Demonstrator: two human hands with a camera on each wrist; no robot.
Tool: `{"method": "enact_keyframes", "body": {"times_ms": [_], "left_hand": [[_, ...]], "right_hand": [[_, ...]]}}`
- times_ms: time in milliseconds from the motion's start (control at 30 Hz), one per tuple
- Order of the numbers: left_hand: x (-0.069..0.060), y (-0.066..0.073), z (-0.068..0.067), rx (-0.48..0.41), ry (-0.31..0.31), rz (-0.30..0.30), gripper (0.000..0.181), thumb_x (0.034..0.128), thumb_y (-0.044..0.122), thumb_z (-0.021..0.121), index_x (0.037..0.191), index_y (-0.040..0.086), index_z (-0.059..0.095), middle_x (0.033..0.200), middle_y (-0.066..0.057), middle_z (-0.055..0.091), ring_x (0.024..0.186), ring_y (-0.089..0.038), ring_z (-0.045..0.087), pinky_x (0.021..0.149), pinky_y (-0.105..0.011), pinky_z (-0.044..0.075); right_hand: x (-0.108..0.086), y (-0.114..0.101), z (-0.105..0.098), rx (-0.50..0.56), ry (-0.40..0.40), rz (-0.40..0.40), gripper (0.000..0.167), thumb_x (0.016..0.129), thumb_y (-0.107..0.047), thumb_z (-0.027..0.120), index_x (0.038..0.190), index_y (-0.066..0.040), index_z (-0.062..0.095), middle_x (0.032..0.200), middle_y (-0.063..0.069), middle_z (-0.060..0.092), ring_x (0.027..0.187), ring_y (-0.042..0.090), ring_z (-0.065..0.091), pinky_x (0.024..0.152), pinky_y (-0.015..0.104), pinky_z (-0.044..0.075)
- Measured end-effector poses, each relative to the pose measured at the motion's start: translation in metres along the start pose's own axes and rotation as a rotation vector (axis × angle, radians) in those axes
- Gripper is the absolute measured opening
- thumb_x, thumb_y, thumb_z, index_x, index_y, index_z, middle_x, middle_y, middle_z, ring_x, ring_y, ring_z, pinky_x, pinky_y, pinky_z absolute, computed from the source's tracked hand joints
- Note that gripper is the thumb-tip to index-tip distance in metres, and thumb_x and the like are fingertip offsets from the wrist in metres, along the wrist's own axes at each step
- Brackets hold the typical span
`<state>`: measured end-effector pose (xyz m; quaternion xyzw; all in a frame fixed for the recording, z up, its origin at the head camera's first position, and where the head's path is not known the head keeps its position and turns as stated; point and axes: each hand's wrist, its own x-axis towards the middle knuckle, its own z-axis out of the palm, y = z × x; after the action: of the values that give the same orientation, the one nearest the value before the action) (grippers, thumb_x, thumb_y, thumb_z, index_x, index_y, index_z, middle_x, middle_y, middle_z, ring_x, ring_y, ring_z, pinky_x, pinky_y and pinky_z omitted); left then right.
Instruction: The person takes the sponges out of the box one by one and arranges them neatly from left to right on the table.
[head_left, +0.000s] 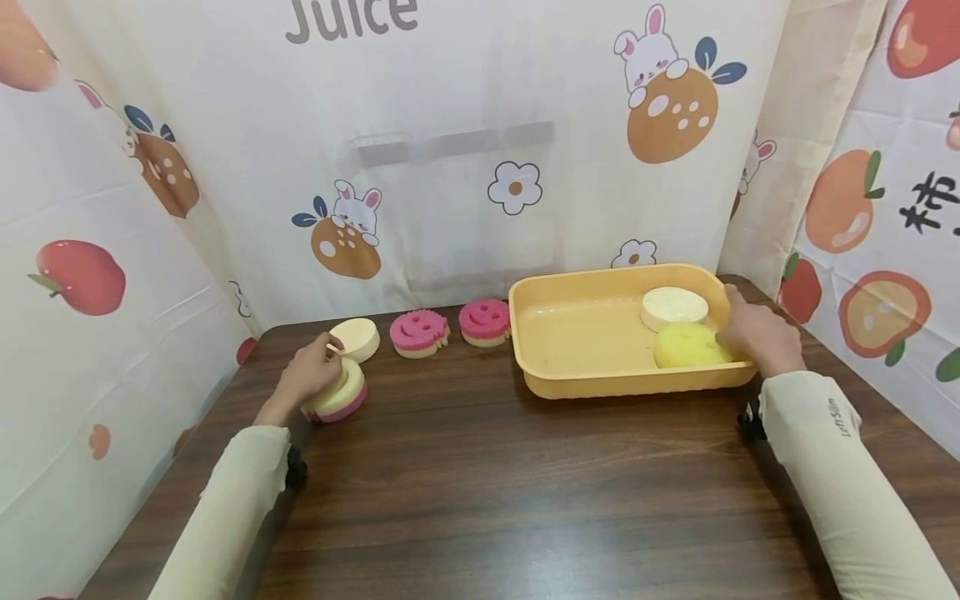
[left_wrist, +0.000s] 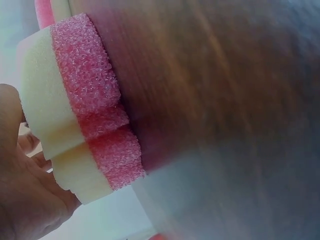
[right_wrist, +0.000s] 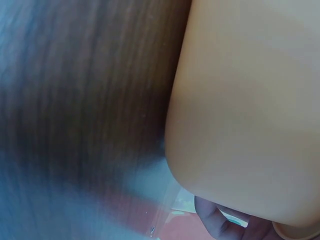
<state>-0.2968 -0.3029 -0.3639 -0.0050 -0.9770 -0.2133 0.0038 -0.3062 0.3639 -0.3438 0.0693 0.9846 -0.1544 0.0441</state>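
The left hand (head_left: 309,371) holds a round two-layer sponge (head_left: 347,392), cream side up and pink side down, low over the table at the left. In the left wrist view, the fingers (left_wrist: 31,187) lie against the cream side of the sponge (left_wrist: 87,85); their tips are partly hidden. The right hand (head_left: 763,335) grips the right rim of a yellow tray (head_left: 585,385), its fingertips partly hidden. Inside the tray lie a pale round sponge (head_left: 673,307) and a bright yellow sponge (head_left: 686,346). Bent fingers (right_wrist: 212,217) show beside the tray wall (right_wrist: 240,115) in the right wrist view.
Behind the left hand is a cream round sponge (head_left: 360,340). Two pink smiling sponges (head_left: 417,332) (head_left: 483,321) stand between it and the tray. Printed cloth (head_left: 450,225) hangs along the back and both sides of the dark wooden table (head_left: 480,483).
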Motion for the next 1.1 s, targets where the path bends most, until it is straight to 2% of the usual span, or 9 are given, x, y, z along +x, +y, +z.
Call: {"method": "enact_keyframes", "body": {"times_ms": [433,767,933,1100], "left_hand": [[-0.002,0.000,-0.001,-0.015,0.034,0.022,0.035,0.0951,0.023,0.043,0.124,0.004,0.052,0.122,-0.023,0.064,0.108,-0.038,0.062,0.079,-0.052,0.049],[-0.004,0.009,-0.002,0.043,0.042,0.033,0.037,0.0942,0.024,0.045,0.124,0.003,0.053,0.125,-0.023,0.058,0.114,-0.040,0.057,0.083,-0.059,0.047],[-0.005,0.013,-0.002,0.100,0.078,0.039,0.037,0.0933,0.025,0.045,0.122,0.003,0.054,0.123,-0.023,0.057,0.113,-0.042,0.055,0.082,-0.058,0.047],[0.001,0.017,-0.002,0.130,0.139,0.067,0.037,0.0923,0.024,0.044,0.121,0.004,0.056,0.121,-0.022,0.057,0.113,-0.046,0.052,0.086,-0.060,0.044]], "right_hand": [[-0.001,0.001,-0.001,-0.007,-0.005,-0.010,0.086,0.092,-0.023,0.047,0.158,-0.008,-0.005,0.128,0.044,0.044,0.105,0.061,0.050,0.077,0.070,0.040],[0.000,0.002,0.000,-0.003,-0.017,-0.004,0.086,0.092,-0.023,0.048,0.158,-0.010,-0.006,0.127,0.043,0.044,0.103,0.059,0.050,0.074,0.067,0.041],[0.000,0.002,0.000,0.002,-0.004,-0.012,0.086,0.091,-0.022,0.049,0.158,-0.010,-0.004,0.125,0.042,0.046,0.099,0.057,0.052,0.072,0.066,0.041],[0.000,0.001,0.000,0.004,-0.001,-0.014,0.086,0.091,-0.022,0.049,0.158,-0.009,-0.003,0.124,0.042,0.046,0.097,0.055,0.052,0.072,0.066,0.041]]}}
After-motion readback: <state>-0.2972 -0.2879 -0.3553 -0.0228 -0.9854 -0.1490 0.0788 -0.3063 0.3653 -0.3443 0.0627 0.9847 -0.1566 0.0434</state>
